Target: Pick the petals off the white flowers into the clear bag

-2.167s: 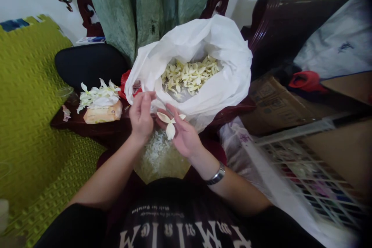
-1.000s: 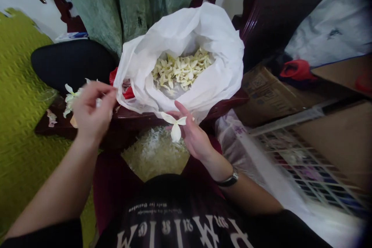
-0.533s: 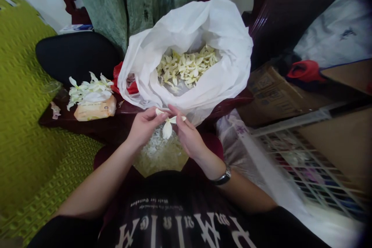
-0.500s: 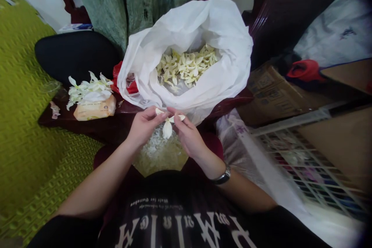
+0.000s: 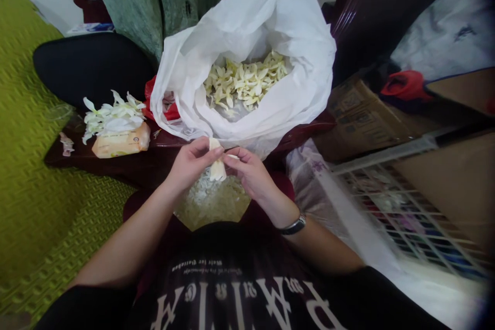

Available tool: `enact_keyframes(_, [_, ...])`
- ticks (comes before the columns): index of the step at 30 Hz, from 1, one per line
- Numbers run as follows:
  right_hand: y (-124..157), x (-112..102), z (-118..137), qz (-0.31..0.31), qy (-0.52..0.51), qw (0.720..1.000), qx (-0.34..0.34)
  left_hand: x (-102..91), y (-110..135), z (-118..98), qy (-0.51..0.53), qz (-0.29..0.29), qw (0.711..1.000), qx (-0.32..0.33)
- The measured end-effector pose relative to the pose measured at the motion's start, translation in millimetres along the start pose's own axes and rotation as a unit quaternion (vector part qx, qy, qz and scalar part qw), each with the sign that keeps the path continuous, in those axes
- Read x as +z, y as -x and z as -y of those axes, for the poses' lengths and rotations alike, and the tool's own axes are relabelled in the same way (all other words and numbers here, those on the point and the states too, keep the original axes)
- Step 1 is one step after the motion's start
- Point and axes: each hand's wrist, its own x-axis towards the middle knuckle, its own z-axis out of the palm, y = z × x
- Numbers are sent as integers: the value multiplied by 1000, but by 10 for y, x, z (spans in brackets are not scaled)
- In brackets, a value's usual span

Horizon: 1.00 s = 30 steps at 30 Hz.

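Note:
Between my hands is a cream-white flower (image 5: 218, 167), its petals now gathered and hanging downward. My left hand (image 5: 196, 161) pinches it between thumb and fingers. From the other side my right hand (image 5: 247, 171) closes its thumb and fingertips on a pale petal of the same flower. Directly below lies a clear plastic bag or bowl of white petal pieces (image 5: 216, 203), partly hidden by my hands. Just beyond my fingers stands a large white plastic bag (image 5: 301, 108), its mouth wide, with a heap of pale flowers (image 5: 251, 80) inside.
On the dark wooden bench (image 5: 162, 147), white flowers (image 5: 112, 116) lie over an orange tissue pack (image 5: 121, 142). A red plastic bag (image 5: 170, 108) touches the white bag. A black rounded cushion (image 5: 93, 69) stands behind. To the right are a cardboard box (image 5: 359, 118) and a white wire rack (image 5: 402, 211).
The flower's petals were spread out to both sides; now they are bunched together and point down. My hands stay close together, and the view has shifted slightly.

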Motion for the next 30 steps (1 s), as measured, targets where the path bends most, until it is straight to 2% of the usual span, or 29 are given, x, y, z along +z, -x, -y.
enact_keyframes(6, [27, -2, 9, 22, 43, 998, -38, -44, -19, 13, -16, -11, 1000, 24])
enact_keyframes(12, [3, -39, 4, 31, 91, 994, -54, -31, -5, 18, 18, -37, 998, -52])
enact_keyframes(16, [-30, -62, 3, -14, 79, 995, -61, -17, 16, 13, 64, -37, 992, -105])
enact_keyframes(20, [-52, -88, 48, -66, 50, 993, -83, -51, 19, -9, 73, -57, 987, -130])
enact_keyframes(25, [-49, -108, 124, -52, 31, 996, -65, -136, 13, -80, 47, -64, 988, -130])
enact_keyframes(30, [-46, -154, 113, -48, 68, 994, -66, -195, 19, -178, 15, -34, 992, -119])
